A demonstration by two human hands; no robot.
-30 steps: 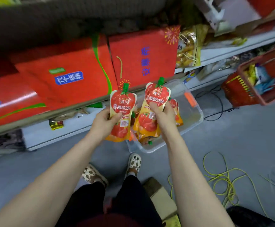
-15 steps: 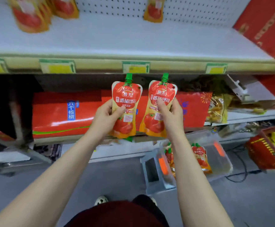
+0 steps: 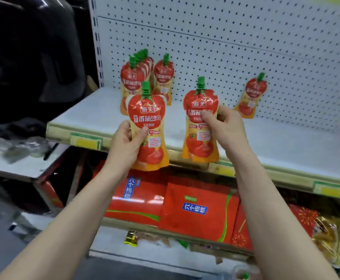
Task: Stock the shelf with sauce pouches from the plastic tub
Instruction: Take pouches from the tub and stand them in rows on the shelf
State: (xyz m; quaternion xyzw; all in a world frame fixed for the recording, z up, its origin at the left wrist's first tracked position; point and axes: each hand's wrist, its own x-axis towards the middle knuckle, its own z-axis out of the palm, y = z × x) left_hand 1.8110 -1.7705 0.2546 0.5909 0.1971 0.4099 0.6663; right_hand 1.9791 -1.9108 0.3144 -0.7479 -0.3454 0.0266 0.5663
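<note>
I hold two red-and-yellow tomato sauce pouches with green caps upright in front of the white shelf (image 3: 104, 110). My left hand (image 3: 127, 144) grips the left pouch (image 3: 147, 126) by its side. My right hand (image 3: 227, 128) grips the right pouch (image 3: 200, 126), thumb across its label. Both pouches hang just before the shelf's front edge (image 3: 246, 170). On the shelf, a row of several pouches (image 3: 133, 77) and another pouch (image 3: 163, 77) stand at the back left. A single pouch (image 3: 252, 98) leans on the pegboard at the right. The plastic tub is out of view.
A white pegboard (image 3: 246, 47) backs the shelf. Red gift boxes (image 3: 197, 211) fill the shelf below. A lower side table (image 3: 23, 166) with blurred clutter stands to the left, under a dark shape. Yellow price tags (image 3: 86, 141) line the shelf edge.
My view has swung up from the tub on the floor to the shelf. Both hands have raised their pouches to shelf height and spread slightly apart.
</note>
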